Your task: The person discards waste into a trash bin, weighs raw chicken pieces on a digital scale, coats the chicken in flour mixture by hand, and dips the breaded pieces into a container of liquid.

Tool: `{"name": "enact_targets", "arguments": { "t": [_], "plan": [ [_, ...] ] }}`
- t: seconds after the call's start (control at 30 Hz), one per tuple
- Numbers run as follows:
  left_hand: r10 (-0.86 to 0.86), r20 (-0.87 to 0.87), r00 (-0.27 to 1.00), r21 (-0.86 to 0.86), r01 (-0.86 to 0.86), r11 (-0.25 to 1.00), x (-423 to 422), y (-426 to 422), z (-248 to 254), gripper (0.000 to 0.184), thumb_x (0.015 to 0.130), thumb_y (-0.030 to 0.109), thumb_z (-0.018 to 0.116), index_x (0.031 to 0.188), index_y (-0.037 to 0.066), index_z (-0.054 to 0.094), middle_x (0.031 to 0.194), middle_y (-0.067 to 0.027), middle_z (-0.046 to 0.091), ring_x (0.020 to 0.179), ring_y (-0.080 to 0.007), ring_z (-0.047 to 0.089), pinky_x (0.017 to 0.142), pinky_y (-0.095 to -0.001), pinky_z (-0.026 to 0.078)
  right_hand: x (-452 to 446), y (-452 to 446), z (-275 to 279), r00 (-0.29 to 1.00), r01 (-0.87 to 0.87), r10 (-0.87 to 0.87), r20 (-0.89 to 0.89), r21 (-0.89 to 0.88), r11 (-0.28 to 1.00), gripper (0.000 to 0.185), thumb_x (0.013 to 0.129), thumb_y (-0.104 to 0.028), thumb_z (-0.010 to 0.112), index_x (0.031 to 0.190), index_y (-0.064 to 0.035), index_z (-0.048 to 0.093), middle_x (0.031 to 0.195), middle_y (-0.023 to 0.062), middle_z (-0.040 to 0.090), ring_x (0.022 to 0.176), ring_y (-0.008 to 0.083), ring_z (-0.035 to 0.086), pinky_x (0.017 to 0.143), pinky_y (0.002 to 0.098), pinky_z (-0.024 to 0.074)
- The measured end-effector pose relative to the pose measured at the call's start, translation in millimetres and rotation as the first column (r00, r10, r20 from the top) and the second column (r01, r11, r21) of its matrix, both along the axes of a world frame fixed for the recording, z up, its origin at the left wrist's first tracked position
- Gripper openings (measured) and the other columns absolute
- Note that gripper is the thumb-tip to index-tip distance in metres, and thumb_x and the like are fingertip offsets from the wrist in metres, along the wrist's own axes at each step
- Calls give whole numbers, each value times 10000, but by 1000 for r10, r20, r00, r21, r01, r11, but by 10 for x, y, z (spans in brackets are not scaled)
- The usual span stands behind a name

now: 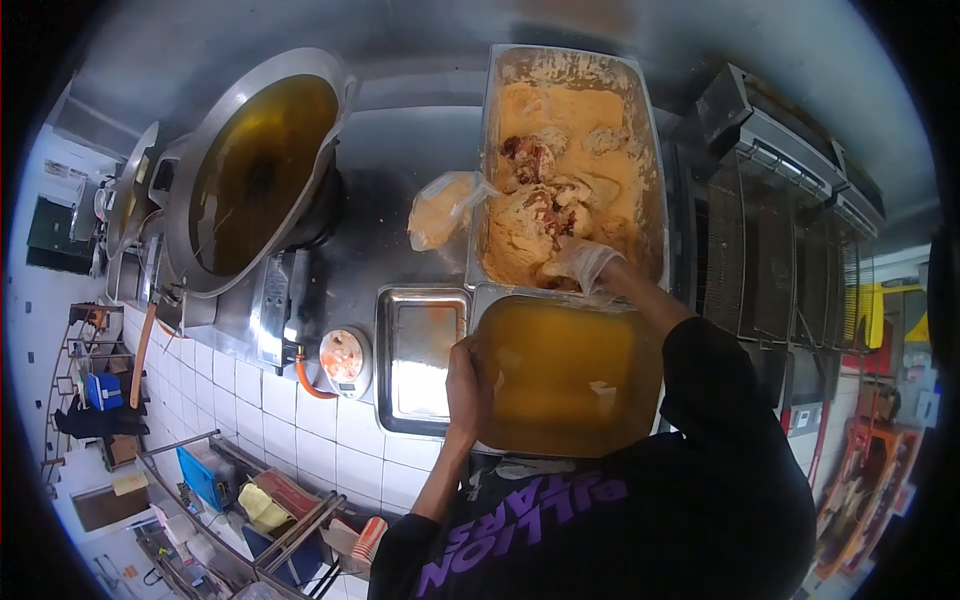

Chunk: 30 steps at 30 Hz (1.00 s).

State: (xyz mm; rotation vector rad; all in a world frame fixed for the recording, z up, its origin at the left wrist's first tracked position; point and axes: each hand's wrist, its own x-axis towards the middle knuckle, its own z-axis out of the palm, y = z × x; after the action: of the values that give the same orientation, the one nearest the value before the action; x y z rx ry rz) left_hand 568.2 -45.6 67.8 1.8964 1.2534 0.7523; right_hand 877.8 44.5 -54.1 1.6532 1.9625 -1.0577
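Your right hand (588, 265), in a clear plastic glove, reaches into the near end of the flour pan (655, 170); its fingers are partly hidden against the coating, so you cannot tell how far they are open or whether they grip anything. That pan's long axis runs straight away from you, its near short end abutting the pan of yellow liquid (650, 375). Floured meat (560, 212) lies around the flour pan's middle, its dark red patches straggling from far left toward near right. Your left hand (464, 388), thumb and fingers not clearly separable, rests against the liquid pan's left side, nearer you than the flour pan. Left of the flour pan sits a plastic bag (440, 212); nearer and left, a shallow tray (418, 370), lengthwise toward you.
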Motion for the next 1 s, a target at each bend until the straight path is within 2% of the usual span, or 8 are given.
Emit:
{"name": "enact_targets", "arguments": {
  "t": [0.07, 0.17, 0.43, 0.53, 0.67, 0.77, 0.83, 1.0],
  "plan": [
    [7, 4, 1000, -45, -7, 999, -8, 12, -23, 296, 847, -33, 449, 1143, -27, 444, 1036, -239, 536, 937, -409, 540, 775, -436, 448, 200, -51, -229, 910, -402, 390, 143, 63, 914, 79, 715, -108, 630, 658, -63, 601, 622, 78, 568, 487, 193, 465, 472, 328, 397],
    [-9, 38, 999, -63, 11, 998, -5, 10, 25, 299, 845, -37, 451, 1144, -27, 443, 1044, -240, 533, 939, -411, 537, 776, -435, 447, 413, -185, -128, 950, 296, -293, -106, 18, 955, 91, 759, -155, 615, 724, -72, 621, 729, 99, 602, 595, 209, 541, 546, 334, 443],
    [-3, 9, 1000, -58, 4, 998, 8, 0, 51, 275, 862, -16, 440, 1137, -26, 447, 1045, -238, 529, 931, -410, 539, 775, -431, 448, 1150, -235, 157, 927, 97, -233, 295, 411, 907, 155, 743, -195, 615, 815, -62, 644, 888, 116, 622, 789, 235, 589, 693, 372, 468],
    [-7, 4, 1000, -44, 7, 999, 7, 8, 30, 270, 863, -15, 443, 1132, -26, 450, 1040, -236, 530, 928, -404, 542, 776, -427, 449, 1204, -213, 207, 911, -3, -155, 382, 383, 924, 193, 737, -210, 615, 849, -58, 653, 948, 122, 630, 862, 244, 607, 748, 386, 477],
    [2, 1, 1000, -28, -2, 1000, -1, 7, 0, 271, 858, -20, 447, 1129, -26, 450, 1031, -232, 533, 939, -395, 541, 773, -424, 451, 582, -107, 767, 889, -132, 86, 449, 71, 989, 200, 730, -188, 605, 884, -67, 645, 965, 117, 626, 911, 240, 593, 785, 371, 468],
    [2, 10, 1000, -52, -1, 999, -9, 11, -30, 272, 853, -26, 445, 1125, -25, 451, 1033, -230, 530, 941, -396, 537, 773, -424, 450, 173, -91, 1087, 898, -305, 224, 379, 167, 938, 225, 756, -193, 583, 947, -81, 621, 989, 110, 609, 925, 235, 578, 806, 362, 458],
    [0, -19, 1000, -58, -1, 998, 20, 2, 100, 270, 852, -27, 442, 1122, -27, 451, 1035, -229, 527, 937, -397, 536, 775, -425, 448, 171, -53, 745, 931, -253, 167, 325, 246, 935, 226, 820, -231, 532, 942, -67, 630, 821, 104, 631, 815, 248, 600, 732, 349, 490],
    [3, -10, 1000, -45, -4, 999, 19, 14, 31, 256, 863, -14, 434, 1118, -25, 453, 1038, -225, 521, 930, -401, 532, 783, -426, 442, 207, -462, 829, 981, 126, -152, 123, 198, 972, 248, 908, -244, 459, 1027, -78, 599, 1016, 84, 593, 891, 232, 557, 837, 313, 431]
  ]
}}
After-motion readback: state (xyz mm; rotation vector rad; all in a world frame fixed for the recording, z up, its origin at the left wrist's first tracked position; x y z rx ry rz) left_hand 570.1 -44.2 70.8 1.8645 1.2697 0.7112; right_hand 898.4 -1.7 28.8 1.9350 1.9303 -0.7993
